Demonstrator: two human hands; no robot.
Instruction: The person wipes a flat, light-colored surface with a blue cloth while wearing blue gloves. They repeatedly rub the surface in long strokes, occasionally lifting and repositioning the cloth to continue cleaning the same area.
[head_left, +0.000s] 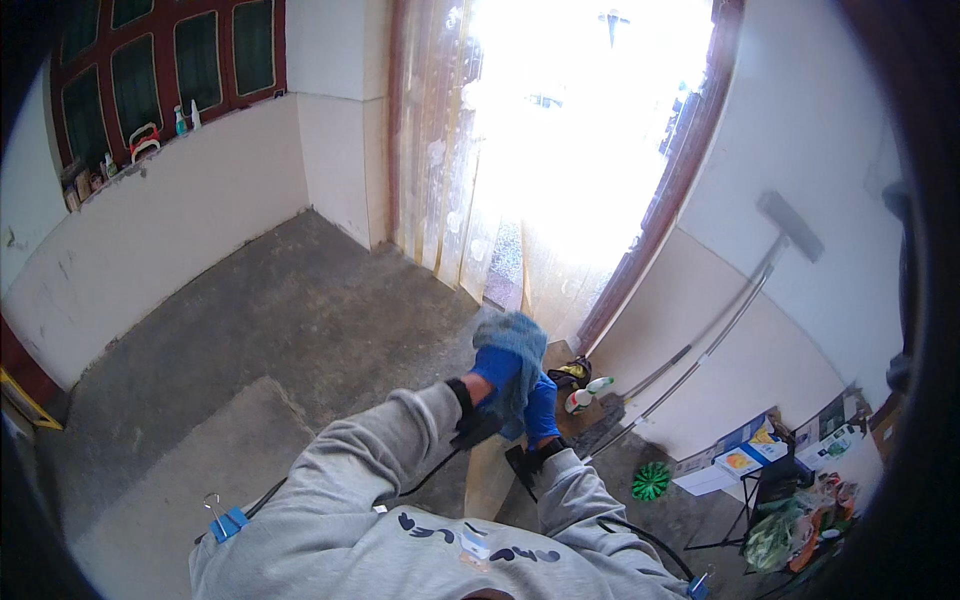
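Note:
Both my hands wear blue gloves and are close together in front of me. My left hand grips a blue-grey cloth, which is bunched above it and hangs down between the two hands. On the cloth's lower right side is my right hand, its fingers closed on the hanging part. Dark bands with black devices sit at both wrists. Just right of my hands, a white spray bottle and a black and yellow item are on a brown surface.
A curtained doorway is ahead. Two long-handled tools, one with a flat head, lean on the right wall. A green round object, boxes and plastic bags are at the right. Bottles stand on the left window sill.

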